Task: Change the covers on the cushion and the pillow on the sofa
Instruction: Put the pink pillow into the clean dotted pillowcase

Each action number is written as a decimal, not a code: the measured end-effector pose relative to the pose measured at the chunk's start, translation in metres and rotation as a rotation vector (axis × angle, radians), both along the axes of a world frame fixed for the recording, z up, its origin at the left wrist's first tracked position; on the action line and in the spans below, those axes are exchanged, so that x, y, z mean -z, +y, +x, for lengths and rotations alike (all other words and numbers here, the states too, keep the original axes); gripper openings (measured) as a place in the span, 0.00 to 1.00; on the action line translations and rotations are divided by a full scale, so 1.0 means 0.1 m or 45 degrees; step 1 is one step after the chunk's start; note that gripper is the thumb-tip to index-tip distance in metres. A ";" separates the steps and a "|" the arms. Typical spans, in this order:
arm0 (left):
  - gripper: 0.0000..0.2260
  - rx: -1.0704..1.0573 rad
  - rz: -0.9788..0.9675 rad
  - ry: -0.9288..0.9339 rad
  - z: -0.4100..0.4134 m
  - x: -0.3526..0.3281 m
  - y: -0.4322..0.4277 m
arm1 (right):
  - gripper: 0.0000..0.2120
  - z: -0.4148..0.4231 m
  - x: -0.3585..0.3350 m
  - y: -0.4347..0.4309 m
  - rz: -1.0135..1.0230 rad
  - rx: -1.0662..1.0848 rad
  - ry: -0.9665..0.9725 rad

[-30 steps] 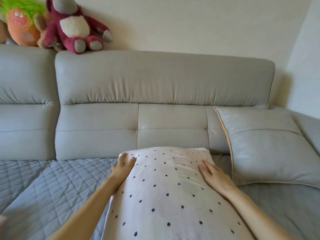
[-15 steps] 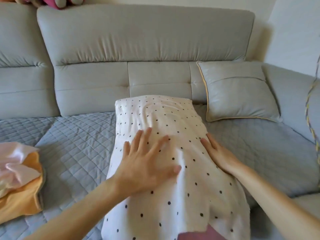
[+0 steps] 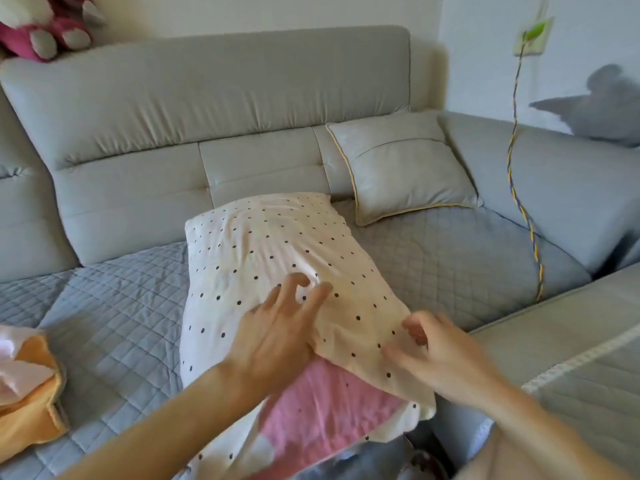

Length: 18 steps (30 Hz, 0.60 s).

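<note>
Nearest the front edge of the seat, pink inner pillow (image 3: 329, 414) pokes out of the open mouth of the white polka-dot cover (image 3: 273, 244). The covered pillow lies lengthwise in the middle of the sofa seat (image 3: 114, 306), open end toward the front edge and closed end just short of the backrest (image 3: 207, 98). Left hand (image 3: 277, 341) lies on top of the cover near its open end. Its fingers are spread and bent, with the tips dug into the fabric and a small pucker of cover caught between index and middle finger; the thumb is not visible. Right hand (image 3: 446, 358) is at the near right part of the cover, by the open edge, fingers curled over the fabric. It is motion-blurred, so I cannot tell whether it actually grasps cloth. At the seat's front left edge lies an orange and pale pink cloth bundle (image 3: 31, 393), well apart from the pillow. The seat pad is grey and quilted. Farther back, a grey cushion (image 3: 401, 168) with yellow piping leans in the back right corner of the seat, propped against the backrest near the pillow's far right corner, not touching it. A braided cable (image 3: 516, 174) hangs from a wall socket (image 3: 531, 36) down to the right side of the seat. A dark pink plush toy (image 3: 45, 29) sits on top of the backrest at far left. A blurred grey plush (image 3: 599, 105) sits on the right arm.
</note>
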State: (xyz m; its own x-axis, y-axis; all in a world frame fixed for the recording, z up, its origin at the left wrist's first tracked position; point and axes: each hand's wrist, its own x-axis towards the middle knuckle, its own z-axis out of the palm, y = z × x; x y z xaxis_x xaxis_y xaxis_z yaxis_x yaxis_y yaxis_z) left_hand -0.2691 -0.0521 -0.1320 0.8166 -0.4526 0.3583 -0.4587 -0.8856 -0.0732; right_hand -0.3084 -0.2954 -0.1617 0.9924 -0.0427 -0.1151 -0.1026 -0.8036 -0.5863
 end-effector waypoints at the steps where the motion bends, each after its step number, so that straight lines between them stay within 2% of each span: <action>1: 0.25 -0.030 0.002 -0.011 0.07 -0.13 0.00 | 0.22 -0.18 0.00 0.12 0.127 0.056 -0.029; 2: 0.21 -0.063 -0.007 0.020 0.14 -0.26 -0.01 | 0.19 -0.37 0.01 0.27 0.331 0.092 0.030; 3: 0.18 -0.102 -0.056 0.125 0.20 -0.38 -0.01 | 0.21 -0.53 0.04 0.45 0.532 0.116 0.187; 5: 0.12 -0.138 -0.238 0.381 0.30 -0.55 -0.04 | 0.30 -0.73 0.18 0.77 0.885 0.115 0.533; 6: 0.09 -0.131 -0.351 0.476 0.33 -0.60 -0.06 | 0.34 -0.82 0.26 0.95 1.066 0.120 0.608; 7: 0.09 -0.118 -0.422 0.532 0.34 -0.63 -0.07 | 0.36 -0.90 0.34 1.11 1.259 0.140 0.578; 10: 0.09 -0.082 -0.453 0.612 0.35 -0.72 -0.08 | 0.56 -0.86 0.48 1.45 1.632 0.452 0.317; 11: 0.09 -0.075 -0.463 0.609 0.34 -0.76 -0.08 | 0.54 -0.81 0.47 1.51 1.772 0.523 0.260; 14: 0.10 -0.057 -0.561 0.515 0.38 -0.99 -0.07 | 0.34 -0.59 0.24 1.58 1.958 0.634 0.077; 16: 0.11 -0.038 -0.650 0.402 0.46 -1.21 -0.04 | 0.29 -0.51 0.05 1.64 1.840 0.543 -0.173; 18: 0.12 -0.058 -0.605 0.266 0.54 -1.43 0.00 | 0.19 -0.45 -0.14 1.64 1.572 0.395 -0.400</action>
